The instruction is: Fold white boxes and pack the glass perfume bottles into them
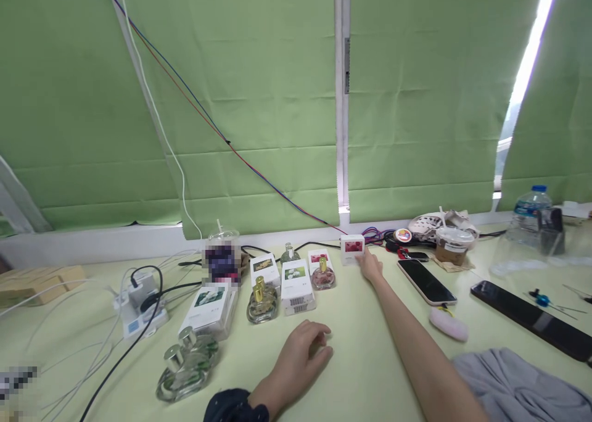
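Observation:
At the far edge of the table, my right hand (371,268) has its fingers at the lower right corner of a small white perfume box (352,249) with a red flower picture; the box hides part of the fingertips. My left hand (300,355) rests nearer, fingers loosely curled and apart from the thumb, holding nothing. Beyond it lie a white box with a green picture (298,286) and a pink perfume bottle (324,278) before another red-flower box (318,258). A gold-capped perfume bottle (262,310) stands to the left, and two green-tinted perfume bottles (187,369) stand farther left.
On the left are a power strip (143,314) with cables and a larger white box (208,308). To the right lie a phone (426,281), a long black device (531,318), a pink pouch (448,324), a lidded cup (452,246) and grey cloth (518,385).

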`<state>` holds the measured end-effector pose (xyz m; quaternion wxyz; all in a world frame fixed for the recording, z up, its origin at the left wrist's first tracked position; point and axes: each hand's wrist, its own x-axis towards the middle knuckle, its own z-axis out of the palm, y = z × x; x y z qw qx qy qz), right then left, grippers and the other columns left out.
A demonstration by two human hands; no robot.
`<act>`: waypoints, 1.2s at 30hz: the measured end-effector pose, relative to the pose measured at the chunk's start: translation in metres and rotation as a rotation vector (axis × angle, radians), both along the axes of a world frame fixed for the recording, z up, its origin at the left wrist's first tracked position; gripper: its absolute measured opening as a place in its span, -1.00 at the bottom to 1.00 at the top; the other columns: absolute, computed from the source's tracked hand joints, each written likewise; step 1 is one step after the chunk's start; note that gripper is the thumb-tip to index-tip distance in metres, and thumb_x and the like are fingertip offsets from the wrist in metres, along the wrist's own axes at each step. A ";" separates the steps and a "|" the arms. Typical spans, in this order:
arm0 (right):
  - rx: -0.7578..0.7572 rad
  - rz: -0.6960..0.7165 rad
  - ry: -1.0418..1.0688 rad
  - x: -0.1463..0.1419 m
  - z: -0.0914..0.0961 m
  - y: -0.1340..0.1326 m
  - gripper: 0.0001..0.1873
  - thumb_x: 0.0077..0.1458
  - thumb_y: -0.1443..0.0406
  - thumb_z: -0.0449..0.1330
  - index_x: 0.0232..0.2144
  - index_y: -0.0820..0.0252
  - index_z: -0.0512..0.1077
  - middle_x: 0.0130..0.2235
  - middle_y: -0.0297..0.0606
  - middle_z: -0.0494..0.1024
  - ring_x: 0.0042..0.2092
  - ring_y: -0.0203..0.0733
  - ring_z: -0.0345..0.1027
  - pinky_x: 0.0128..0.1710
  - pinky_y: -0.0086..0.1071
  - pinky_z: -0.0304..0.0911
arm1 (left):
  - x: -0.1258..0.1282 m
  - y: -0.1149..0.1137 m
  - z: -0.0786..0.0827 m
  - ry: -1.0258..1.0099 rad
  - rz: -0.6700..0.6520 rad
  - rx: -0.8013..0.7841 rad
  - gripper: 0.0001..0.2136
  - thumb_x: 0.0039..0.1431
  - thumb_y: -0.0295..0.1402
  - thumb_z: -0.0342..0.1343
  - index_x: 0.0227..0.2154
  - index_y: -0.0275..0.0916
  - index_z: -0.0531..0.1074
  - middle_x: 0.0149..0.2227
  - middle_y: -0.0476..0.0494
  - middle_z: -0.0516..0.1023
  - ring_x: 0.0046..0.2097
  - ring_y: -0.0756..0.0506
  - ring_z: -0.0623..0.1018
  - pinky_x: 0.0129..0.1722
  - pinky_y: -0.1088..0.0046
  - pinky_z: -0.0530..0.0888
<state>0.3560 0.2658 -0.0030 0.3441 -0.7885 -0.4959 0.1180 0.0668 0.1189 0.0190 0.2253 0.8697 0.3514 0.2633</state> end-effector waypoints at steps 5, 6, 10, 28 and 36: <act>0.061 -0.002 0.015 0.001 -0.005 0.006 -0.63 0.18 0.25 0.02 0.05 0.09 0.28 -0.10 -0.06 0.51 0.03 0.03 0.29 -0.04 -0.15 0.08 | 0.001 0.000 0.002 0.007 -0.002 -0.008 -0.84 0.10 -0.43 0.06 -0.23 -0.22 0.43 -0.33 -0.13 0.51 -0.22 -0.10 0.48 -0.17 0.35 0.41; 0.077 -0.001 0.019 0.001 -0.006 0.006 -0.64 0.16 0.26 0.03 0.02 0.10 0.29 -0.09 -0.06 0.51 0.02 0.04 0.29 -0.05 -0.14 0.09 | 0.002 0.001 0.003 0.006 -0.002 -0.009 -0.84 0.10 -0.43 0.06 -0.24 -0.22 0.43 -0.33 -0.13 0.51 -0.22 -0.10 0.48 -0.17 0.35 0.41; 0.163 -0.017 0.044 0.002 -0.010 0.003 -0.60 0.05 0.30 0.10 -0.01 0.14 0.29 -0.03 -0.04 0.45 0.03 0.07 0.28 -0.07 -0.15 0.13 | 0.002 0.001 0.002 -0.013 -0.002 -0.016 -0.85 0.10 -0.43 0.06 -0.25 -0.21 0.44 -0.33 -0.12 0.51 -0.22 -0.10 0.48 -0.18 0.37 0.41; 0.321 0.588 -0.031 -0.074 -0.005 -0.034 -0.12 -0.30 0.03 0.39 0.12 -0.01 0.26 0.19 -0.19 0.31 0.21 0.17 0.08 0.13 0.03 0.04 | -0.001 0.002 0.000 -0.076 0.078 0.000 -0.84 0.09 -0.36 0.05 -0.30 -0.23 0.48 -0.34 -0.14 0.53 -0.27 -0.09 0.50 -0.23 0.38 0.42; 0.318 0.690 0.038 -0.075 -0.008 -0.023 -0.26 -0.23 0.06 0.37 0.04 0.12 0.36 0.05 -0.14 0.47 0.11 0.06 0.27 0.11 -0.10 0.11 | 0.000 0.001 0.002 -0.098 0.121 -0.004 -0.86 0.06 -0.40 0.05 -0.36 -0.25 0.50 -0.37 -0.15 0.55 -0.32 -0.09 0.51 -0.27 0.40 0.43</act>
